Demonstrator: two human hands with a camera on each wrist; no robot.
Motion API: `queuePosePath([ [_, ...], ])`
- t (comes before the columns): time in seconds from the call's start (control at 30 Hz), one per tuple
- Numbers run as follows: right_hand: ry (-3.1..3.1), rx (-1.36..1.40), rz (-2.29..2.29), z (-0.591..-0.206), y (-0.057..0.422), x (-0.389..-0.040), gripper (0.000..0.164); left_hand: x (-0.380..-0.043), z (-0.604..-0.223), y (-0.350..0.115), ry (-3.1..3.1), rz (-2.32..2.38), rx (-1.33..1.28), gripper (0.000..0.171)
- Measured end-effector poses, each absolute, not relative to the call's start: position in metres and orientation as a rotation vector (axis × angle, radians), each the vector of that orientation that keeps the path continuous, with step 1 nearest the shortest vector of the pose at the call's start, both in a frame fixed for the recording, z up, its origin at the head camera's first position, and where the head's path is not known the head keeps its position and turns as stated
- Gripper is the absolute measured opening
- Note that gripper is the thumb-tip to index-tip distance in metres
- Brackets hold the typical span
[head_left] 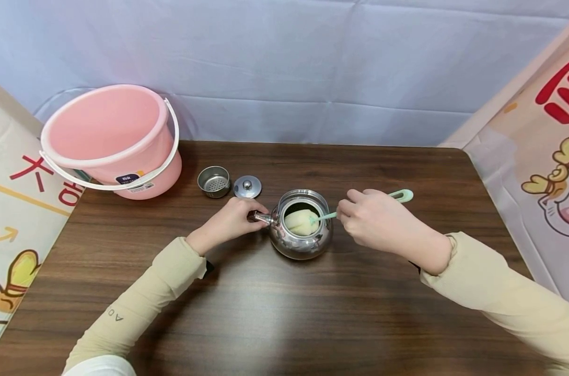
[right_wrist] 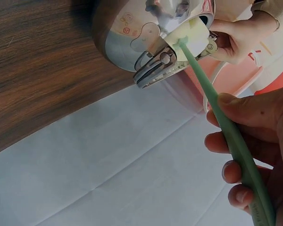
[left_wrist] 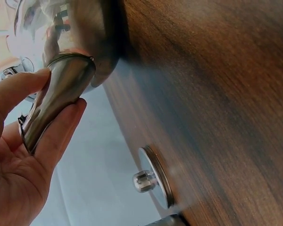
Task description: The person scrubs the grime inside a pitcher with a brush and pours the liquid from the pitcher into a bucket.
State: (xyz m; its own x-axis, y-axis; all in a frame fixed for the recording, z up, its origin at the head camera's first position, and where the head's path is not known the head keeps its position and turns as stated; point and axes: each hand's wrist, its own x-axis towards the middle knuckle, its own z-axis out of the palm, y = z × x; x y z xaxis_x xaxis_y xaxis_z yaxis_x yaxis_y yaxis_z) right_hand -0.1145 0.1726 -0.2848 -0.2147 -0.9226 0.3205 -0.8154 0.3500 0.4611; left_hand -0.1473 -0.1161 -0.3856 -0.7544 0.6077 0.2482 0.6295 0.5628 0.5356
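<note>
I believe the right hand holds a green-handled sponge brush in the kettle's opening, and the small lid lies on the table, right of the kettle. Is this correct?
Only the side is wrong: the head view shows the small lid lying on the table left of the kettle. The rest is as you say.

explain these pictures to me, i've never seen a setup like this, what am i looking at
There is no robot here, just a person working with two bare hands. The wide picture comes from a camera on the head, looking forward and down; the other two come from cameras on each wrist.

On the wooden table stand a shiny metal kettle, a pink bucket at the back left, and, between them, a small strainer and the kettle's lid.

The left hand grips the kettle's spout. The right hand holds a green handle with a pale sponge at its end, inside the kettle's open top.
</note>
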Motion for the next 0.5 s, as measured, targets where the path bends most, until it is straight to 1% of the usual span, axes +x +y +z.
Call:
queuePosePath([
  [0.1,-2.07,1.512,-0.261,-0.2858,0.1709,-0.1137,0.017,-0.1472,-0.3851,-0.1161,-2.754,-0.968,-1.082,0.016],
  [0.33,-2.073,1.506,-0.27,-0.2905,0.165,-0.115,0.039,-0.1477,-0.3855,-0.1145,-2.844,-0.921,-1.022,0.018],
  [0.43,-2.082,1.501,-0.277,-0.2918,0.1631,-0.1163,0.039,-0.1474,-0.3852,-0.1143,-2.85,-0.913,-1.018,0.018],
  [0.5,-2.092,1.5,-0.276,-0.2924,0.1626,-0.1171,0.032,-0.1474,-0.3852,-0.1144,-2.85,-0.915,-1.018,0.018],
])
